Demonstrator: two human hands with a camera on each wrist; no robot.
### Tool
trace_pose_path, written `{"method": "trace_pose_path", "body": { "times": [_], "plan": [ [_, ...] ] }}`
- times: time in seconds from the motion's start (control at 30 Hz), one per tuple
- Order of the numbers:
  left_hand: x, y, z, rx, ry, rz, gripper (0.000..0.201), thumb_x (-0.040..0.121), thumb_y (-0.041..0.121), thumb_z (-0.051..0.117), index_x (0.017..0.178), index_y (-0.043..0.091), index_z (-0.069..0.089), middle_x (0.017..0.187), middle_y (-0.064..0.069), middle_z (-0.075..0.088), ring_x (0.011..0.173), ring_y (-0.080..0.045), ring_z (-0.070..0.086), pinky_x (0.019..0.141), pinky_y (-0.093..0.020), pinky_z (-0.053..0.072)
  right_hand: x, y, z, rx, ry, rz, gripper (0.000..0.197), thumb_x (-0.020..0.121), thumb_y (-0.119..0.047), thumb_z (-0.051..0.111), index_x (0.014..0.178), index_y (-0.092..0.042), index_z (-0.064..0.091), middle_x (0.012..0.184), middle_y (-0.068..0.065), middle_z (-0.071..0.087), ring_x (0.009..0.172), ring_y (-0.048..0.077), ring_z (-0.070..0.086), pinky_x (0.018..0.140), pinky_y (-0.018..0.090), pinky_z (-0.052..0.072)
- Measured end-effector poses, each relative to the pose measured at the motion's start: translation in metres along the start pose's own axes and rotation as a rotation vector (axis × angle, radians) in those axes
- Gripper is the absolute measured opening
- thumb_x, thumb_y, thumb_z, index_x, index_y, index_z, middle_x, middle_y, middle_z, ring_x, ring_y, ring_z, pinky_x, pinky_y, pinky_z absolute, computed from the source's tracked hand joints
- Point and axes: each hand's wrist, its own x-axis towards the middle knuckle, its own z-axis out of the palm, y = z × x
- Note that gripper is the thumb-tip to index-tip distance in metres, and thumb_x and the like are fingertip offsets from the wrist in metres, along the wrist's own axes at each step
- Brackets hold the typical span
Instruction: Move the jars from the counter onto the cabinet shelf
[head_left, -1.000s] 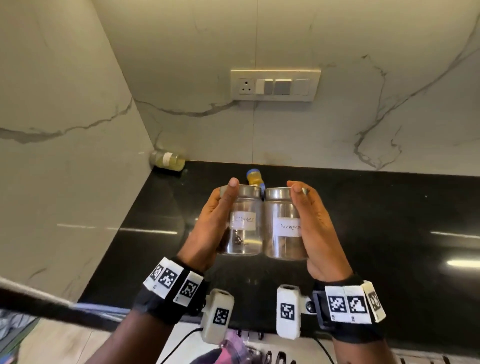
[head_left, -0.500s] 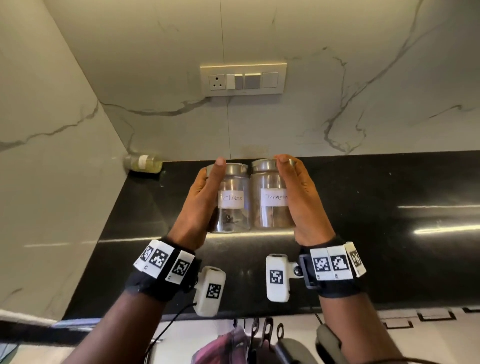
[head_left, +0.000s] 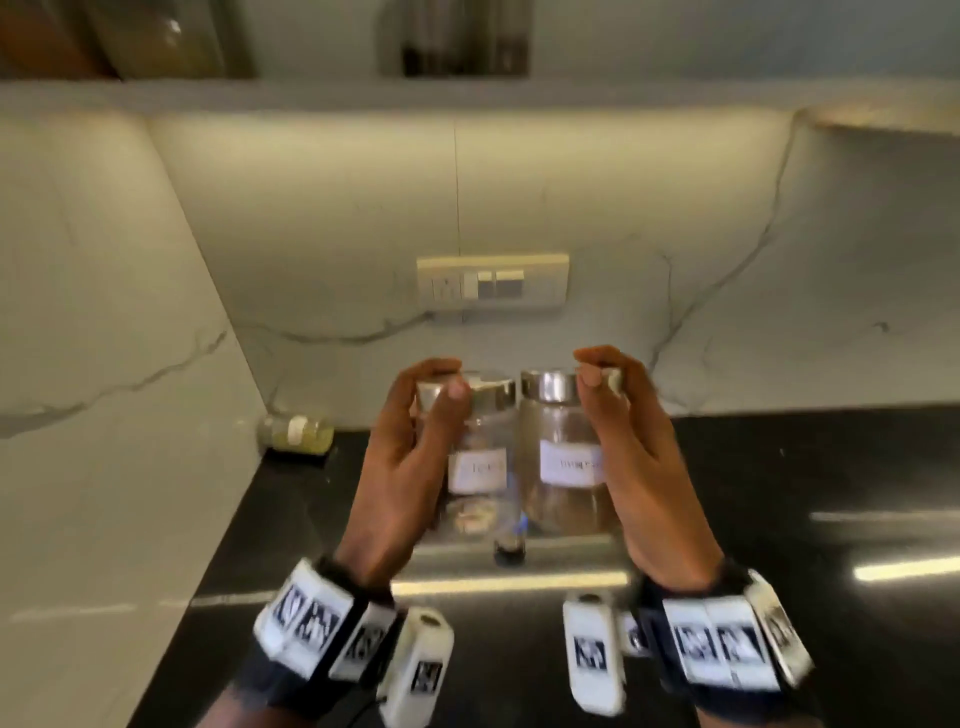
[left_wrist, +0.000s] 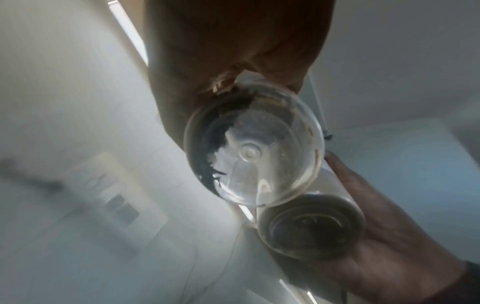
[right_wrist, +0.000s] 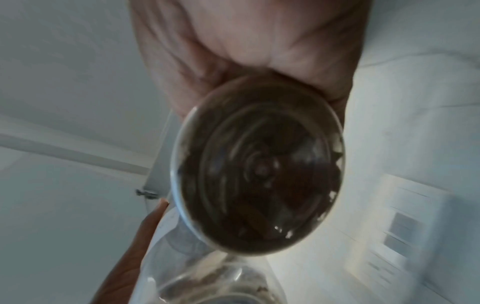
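Two clear jars with silver lids and white labels hang side by side above the black counter (head_left: 779, 493). My left hand (head_left: 415, 452) grips the left jar (head_left: 480, 467), thumb and fingers curled round its lid; a few dark cloves lie in its base (left_wrist: 253, 156). My right hand (head_left: 628, 452) holds the right jar (head_left: 563, 457) the same way, and brown pieces fill its base (right_wrist: 257, 176). The cabinet shelf (head_left: 467, 93) runs across the top of the head view, with blurred jars (head_left: 457, 36) standing on it.
A small bottle of yellowish liquid (head_left: 297, 432) lies on its side in the counter's back left corner. A switch plate (head_left: 492, 287) is set in the marble back wall. A small dark bottle (head_left: 511, 545) shows on the counter beneath the jars.
Both hands have lifted the two jars higher off the counter. The view has tilted up, and the shelf has come into sight at the top.
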Motion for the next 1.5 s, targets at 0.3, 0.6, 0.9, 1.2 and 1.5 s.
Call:
{"method": "trace_pose_path", "body": {
  "times": [0.3, 0.6, 0.9, 1.2, 1.5],
  "plan": [
    [0.083, 0.192, -0.028, 0.328, 0.046, 0.830, 0.042, 0.105, 0.039, 0.045, 0.133, 0.007, 0.047, 0.110, 0.005, 0.060, 0.099, -0.002, 0.064, 0.082, -0.017, 0.052, 0.075, -0.183, 0.037, -0.221, -0.174, -0.846, 0.049, 0.101, -0.034, 0.051, 0.138, -0.006, 0.035, 0.122, 0.020, 0.058, 0.102, 0.025, 0.068, 0.089, 0.031, 0.054],
    [0.230, 0.218, -0.034, 0.584, 0.112, 0.489, 0.041, 0.103, 0.054, 0.042, 0.122, 0.018, 0.042, 0.091, 0.007, 0.053, 0.074, -0.010, 0.054, 0.069, -0.033, 0.050, 0.242, -0.202, 0.075, -0.356, -0.119, -0.537, 0.049, 0.097, -0.051, 0.059, 0.128, -0.022, 0.036, 0.107, 0.000, 0.049, 0.100, 0.022, 0.070, 0.089, 0.046, 0.061],
    [0.252, 0.207, -0.033, 0.750, 0.129, 0.432, 0.056, 0.108, 0.040, 0.039, 0.157, 0.022, 0.019, 0.146, -0.014, 0.054, 0.115, -0.027, 0.064, 0.083, -0.025, 0.045, 0.264, -0.185, 0.076, -0.780, 0.017, -0.495, 0.058, 0.107, -0.041, 0.043, 0.159, -0.019, 0.026, 0.140, 0.011, 0.054, 0.123, 0.031, 0.061, 0.095, 0.036, 0.053],
    [0.239, 0.146, -0.062, 0.919, 0.221, 0.719, 0.025, 0.104, 0.024, 0.053, 0.128, 0.025, 0.048, 0.132, 0.003, 0.041, 0.117, -0.013, 0.051, 0.095, -0.025, 0.054, 0.236, -0.134, 0.057, -1.186, 0.224, -0.889, 0.024, 0.102, -0.033, 0.054, 0.118, -0.017, 0.062, 0.128, 0.006, 0.055, 0.109, 0.021, 0.059, 0.079, 0.026, 0.059],
    [0.243, 0.150, -0.053, 1.355, 0.165, 0.571, 0.040, 0.105, 0.034, 0.036, 0.141, 0.031, 0.051, 0.132, 0.008, 0.065, 0.107, -0.014, 0.063, 0.085, -0.027, 0.051, 0.251, -0.137, 0.059, -1.514, -0.028, -0.636, 0.049, 0.104, -0.047, 0.023, 0.136, -0.036, 0.058, 0.152, -0.015, 0.049, 0.091, 0.014, 0.066, 0.073, 0.032, 0.057]
  ]
}}
